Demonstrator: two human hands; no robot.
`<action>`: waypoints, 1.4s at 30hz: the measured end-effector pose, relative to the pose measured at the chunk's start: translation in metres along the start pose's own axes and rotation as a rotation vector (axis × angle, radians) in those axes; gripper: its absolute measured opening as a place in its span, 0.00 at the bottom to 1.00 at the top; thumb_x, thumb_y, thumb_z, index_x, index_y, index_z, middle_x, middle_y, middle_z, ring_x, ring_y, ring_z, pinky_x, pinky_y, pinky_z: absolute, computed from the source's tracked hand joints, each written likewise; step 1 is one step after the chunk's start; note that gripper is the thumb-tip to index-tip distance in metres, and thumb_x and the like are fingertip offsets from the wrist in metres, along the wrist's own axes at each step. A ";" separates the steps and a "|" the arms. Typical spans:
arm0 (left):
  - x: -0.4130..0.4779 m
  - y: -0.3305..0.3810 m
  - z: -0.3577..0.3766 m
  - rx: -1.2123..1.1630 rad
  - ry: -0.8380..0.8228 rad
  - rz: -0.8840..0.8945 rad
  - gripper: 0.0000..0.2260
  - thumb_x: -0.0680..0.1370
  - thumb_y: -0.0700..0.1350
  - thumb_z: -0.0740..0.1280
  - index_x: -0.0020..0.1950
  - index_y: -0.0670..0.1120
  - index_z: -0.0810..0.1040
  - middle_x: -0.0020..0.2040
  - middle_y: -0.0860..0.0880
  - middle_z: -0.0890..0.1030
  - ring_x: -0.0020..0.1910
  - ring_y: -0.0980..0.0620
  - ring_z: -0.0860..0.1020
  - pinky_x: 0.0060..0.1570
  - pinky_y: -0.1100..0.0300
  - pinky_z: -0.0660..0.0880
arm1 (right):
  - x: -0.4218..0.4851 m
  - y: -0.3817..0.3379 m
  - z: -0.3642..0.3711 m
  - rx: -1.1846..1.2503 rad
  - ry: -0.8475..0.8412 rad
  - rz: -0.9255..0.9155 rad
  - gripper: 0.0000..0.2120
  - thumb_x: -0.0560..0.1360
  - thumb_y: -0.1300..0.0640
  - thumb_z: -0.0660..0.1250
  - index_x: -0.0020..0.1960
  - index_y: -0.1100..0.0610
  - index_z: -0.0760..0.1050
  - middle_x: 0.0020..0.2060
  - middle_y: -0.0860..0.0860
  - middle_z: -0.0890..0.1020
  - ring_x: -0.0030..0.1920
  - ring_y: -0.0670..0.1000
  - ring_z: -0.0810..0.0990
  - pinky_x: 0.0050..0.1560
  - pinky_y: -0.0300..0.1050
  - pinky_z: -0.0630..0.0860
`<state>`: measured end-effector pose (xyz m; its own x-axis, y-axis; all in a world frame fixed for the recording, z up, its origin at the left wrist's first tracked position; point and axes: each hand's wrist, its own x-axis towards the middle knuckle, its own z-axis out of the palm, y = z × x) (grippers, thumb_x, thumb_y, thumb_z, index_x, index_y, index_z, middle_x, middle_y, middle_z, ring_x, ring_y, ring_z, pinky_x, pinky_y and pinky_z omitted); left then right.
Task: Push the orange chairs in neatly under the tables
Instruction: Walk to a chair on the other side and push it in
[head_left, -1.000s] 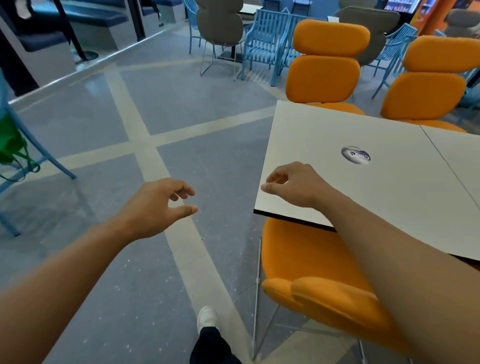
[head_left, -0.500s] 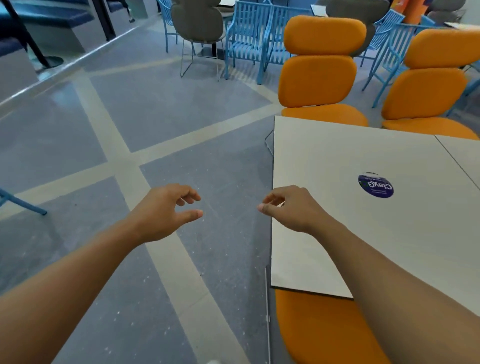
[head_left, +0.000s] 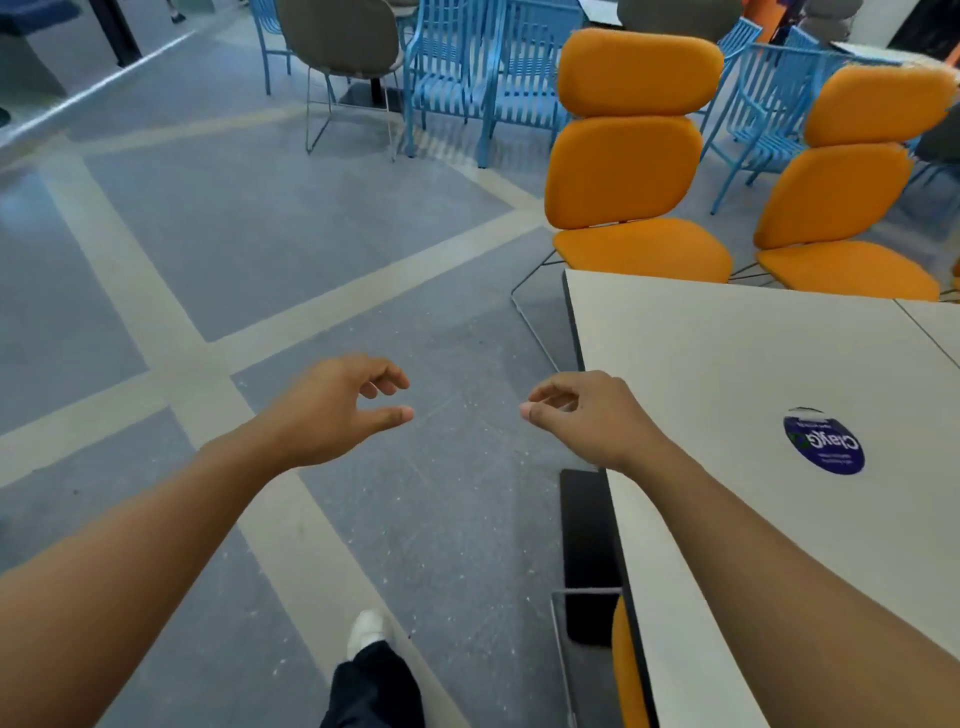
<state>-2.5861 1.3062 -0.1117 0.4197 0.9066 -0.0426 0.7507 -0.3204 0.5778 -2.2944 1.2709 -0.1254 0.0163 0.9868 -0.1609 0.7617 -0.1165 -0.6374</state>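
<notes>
Two orange chairs stand at the far side of the white table (head_left: 727, 364): one orange chair (head_left: 631, 176) at its far left corner, a second orange chair (head_left: 857, 176) to the right, both with their seats outside the table edge. A sliver of a third orange chair (head_left: 626, 670) shows under the table's near left edge. My left hand (head_left: 332, 410) hangs over the floor, fingers loosely curled, holding nothing. My right hand (head_left: 587, 415) hovers by the table's left edge, fingers loosely curled, empty.
Blue slatted chairs (head_left: 467, 78) and a grey chair (head_left: 343, 47) stand at the back. More blue chairs (head_left: 769, 104) sit behind the orange ones. A grey floor with pale stripes (head_left: 260, 260) lies open to the left. My shoe (head_left: 366, 631) steps forward. The table's black base (head_left: 584, 551) sits below its edge.
I have walked forward along the table's left side; the far orange chairs are closer and the near chair has slid almost out of view. Both hands stay empty in front of me.
</notes>
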 end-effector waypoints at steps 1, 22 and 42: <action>0.017 -0.013 -0.012 -0.017 0.004 0.009 0.15 0.73 0.56 0.71 0.57 0.53 0.79 0.53 0.55 0.80 0.52 0.56 0.78 0.52 0.61 0.72 | 0.018 -0.010 0.003 0.020 0.011 0.007 0.13 0.76 0.41 0.70 0.55 0.48 0.83 0.48 0.43 0.83 0.48 0.42 0.80 0.52 0.43 0.77; 0.345 -0.150 -0.109 0.005 -0.115 0.170 0.14 0.73 0.57 0.71 0.56 0.54 0.79 0.51 0.56 0.80 0.50 0.57 0.78 0.47 0.66 0.71 | 0.318 -0.065 0.005 0.118 0.072 0.180 0.13 0.76 0.43 0.71 0.55 0.50 0.83 0.50 0.44 0.84 0.53 0.46 0.80 0.57 0.50 0.78; 0.718 -0.201 -0.178 0.034 -0.177 0.174 0.13 0.73 0.55 0.71 0.56 0.53 0.79 0.52 0.55 0.80 0.51 0.57 0.77 0.51 0.62 0.72 | 0.683 -0.053 -0.083 0.172 0.076 0.248 0.19 0.79 0.44 0.69 0.67 0.48 0.76 0.62 0.47 0.79 0.58 0.48 0.76 0.57 0.50 0.76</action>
<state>-2.5259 2.0706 -0.1137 0.6250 0.7755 -0.0890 0.6746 -0.4793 0.5614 -2.2697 1.9602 -0.1384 0.2412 0.9309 -0.2744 0.6075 -0.3653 -0.7053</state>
